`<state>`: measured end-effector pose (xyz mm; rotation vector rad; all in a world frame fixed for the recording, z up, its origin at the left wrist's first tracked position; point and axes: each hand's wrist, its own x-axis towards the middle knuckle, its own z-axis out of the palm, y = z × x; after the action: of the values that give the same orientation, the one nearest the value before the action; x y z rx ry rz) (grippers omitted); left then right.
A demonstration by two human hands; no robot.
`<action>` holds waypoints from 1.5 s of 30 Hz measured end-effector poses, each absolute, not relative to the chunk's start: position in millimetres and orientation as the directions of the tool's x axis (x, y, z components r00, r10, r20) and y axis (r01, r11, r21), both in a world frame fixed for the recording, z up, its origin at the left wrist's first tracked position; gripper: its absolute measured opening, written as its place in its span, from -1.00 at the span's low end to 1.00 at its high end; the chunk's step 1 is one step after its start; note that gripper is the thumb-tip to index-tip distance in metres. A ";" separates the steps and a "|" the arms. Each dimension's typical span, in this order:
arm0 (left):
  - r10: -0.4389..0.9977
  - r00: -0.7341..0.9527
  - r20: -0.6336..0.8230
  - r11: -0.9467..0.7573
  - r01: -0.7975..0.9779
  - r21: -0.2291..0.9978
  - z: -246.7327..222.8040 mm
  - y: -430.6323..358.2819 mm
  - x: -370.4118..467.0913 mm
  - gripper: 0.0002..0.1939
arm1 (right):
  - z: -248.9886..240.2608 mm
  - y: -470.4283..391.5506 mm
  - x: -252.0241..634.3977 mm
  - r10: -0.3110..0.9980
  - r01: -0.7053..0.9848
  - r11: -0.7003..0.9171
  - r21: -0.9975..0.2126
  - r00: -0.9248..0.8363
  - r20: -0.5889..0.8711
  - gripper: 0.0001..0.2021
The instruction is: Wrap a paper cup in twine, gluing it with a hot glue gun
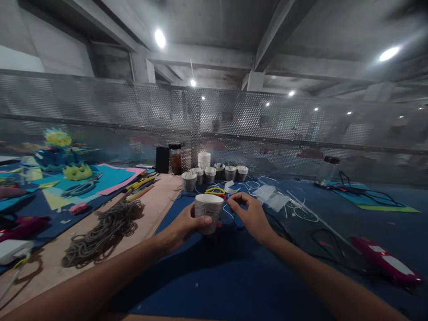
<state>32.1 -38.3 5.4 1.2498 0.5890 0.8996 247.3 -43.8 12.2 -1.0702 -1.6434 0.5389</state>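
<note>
My left hand [185, 227] is wrapped round a grey paper cup [207, 208] with a white rim, held upright above the blue table mat [214, 276]. The thumb lies across the cup's near side. Just right of the rim, my right hand [252, 217] has thumb and forefinger pinched together; whatever is between the fingertips is too small to tell. Yellow-handled scissors [214, 191] lie behind the held cup, partly hidden by it. Several more grey cups, one of them a small cup [189, 180], stand in a row farther back, with thin cords over their rims.
A grey cord bundle [103, 232] lies left on a tan board [160, 196]. White cord [306, 209] and a clear plastic bag [274, 196] are right. A purple device [386, 258] sits front right. Behind is a perforated metal screen [220, 107]. Coloured paper [113, 176] covers the far left.
</note>
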 end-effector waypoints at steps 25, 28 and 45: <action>0.781 0.622 0.058 0.177 -0.309 0.935 9.3 -40.3 28.7 -0.47 | 17.8 -46.3 246.6 0.826 0.353 0.532 -0.770 -0.015 0.563 -0.81; 0.776 0.626 0.074 0.170 -0.321 0.932 7.8 -40.4 28.6 -0.45 | 15.9 -45.2 246.3 0.832 0.347 0.528 -0.775 -0.030 0.554 -0.81; 0.790 0.608 0.076 0.178 -0.346 0.921 7.4 -38.5 27.1 -0.49 | 11.8 -43.8 246.4 0.828 0.372 0.536 -0.758 -0.053 0.559 -0.83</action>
<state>27.1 -38.5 7.4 1.1252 0.4760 0.8478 246.4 -43.8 11.8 -1.0294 -1.6517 0.5069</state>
